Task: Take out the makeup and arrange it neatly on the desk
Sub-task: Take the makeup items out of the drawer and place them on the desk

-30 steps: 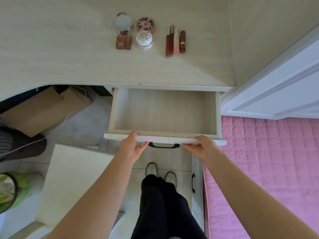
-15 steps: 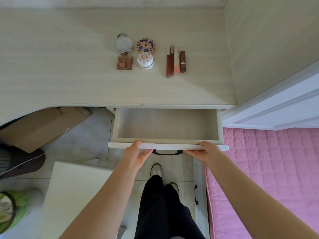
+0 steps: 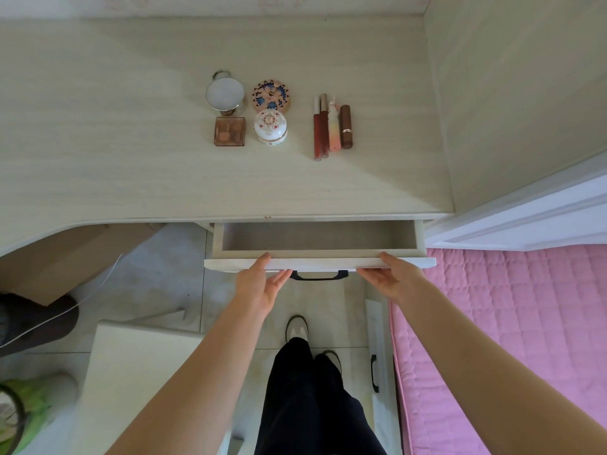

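The makeup lies in neat groups on the pale desk (image 3: pixel 115 165): a round mirror compact (image 3: pixel 225 94), a flower-patterned round compact (image 3: pixel 271 96), a square blush palette (image 3: pixel 230 131), a white domed jar (image 3: pixel 270 127), and a row of lip glosses and a brown lipstick (image 3: pixel 332 126). Below the desk edge the drawer (image 3: pixel 315 263) stands partly open, its visible inside bare. My left hand (image 3: pixel 259 284) and my right hand (image 3: pixel 394 277) press with straight fingers against the drawer's white front, either side of its black handle (image 3: pixel 317 276).
A pink quilted bed (image 3: pixel 512 323) lies at the right, a white door frame (image 3: pixel 525 218) above it. A lower drawer front with a black handle (image 3: pixel 373 372) is beside my legs. A white stool (image 3: pixel 131 372), a cardboard box (image 3: pixel 65 257) and a bin (image 3: pixel 19 412) stand at left.
Both hands have pushed the drawer inward; much less of its inside shows than a second ago. The view has tilted up, showing more desk.
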